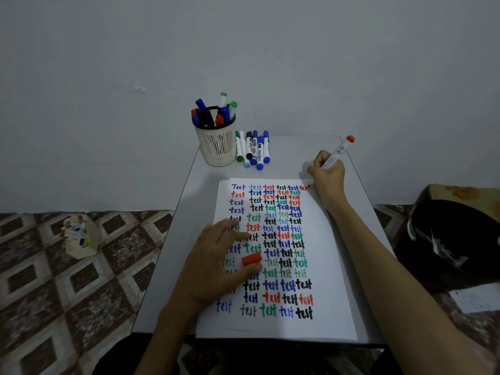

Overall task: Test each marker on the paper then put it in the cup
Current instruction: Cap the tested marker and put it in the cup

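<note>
- Head view: the marker (335, 155) is in the right hand (327, 174), gripped round its barrel in a writing hold. Its tip is down at the top right corner of the paper (332, 280), on a red word.
- Long axis: tilted, with the tip low and left and the red rear end raised, pointing far and right.
- The cap (251, 259) is off. It lies against the thumb of the left hand (216, 263), towards the near side and left of the tip. Whether it is pinched or only resting cannot be told.
- The left hand has its fingers spread flat on the paper, pressing it down.
- The cup (217, 147) stands at the far left corner of the table (359, 185), left of the right hand and straight beyond the left hand. It is already crowded with markers.
- Judgement: capping comes first, so the tip must travel near and left to the cap, and the right hand carries the marker there.
- Loose markers (254, 151) lie just right of the cup, between it and the right hand, so approach the cup from above.
- The right hand sits near the table's right edge. A strip of bare table separates the paper from the loose markers.
</note>
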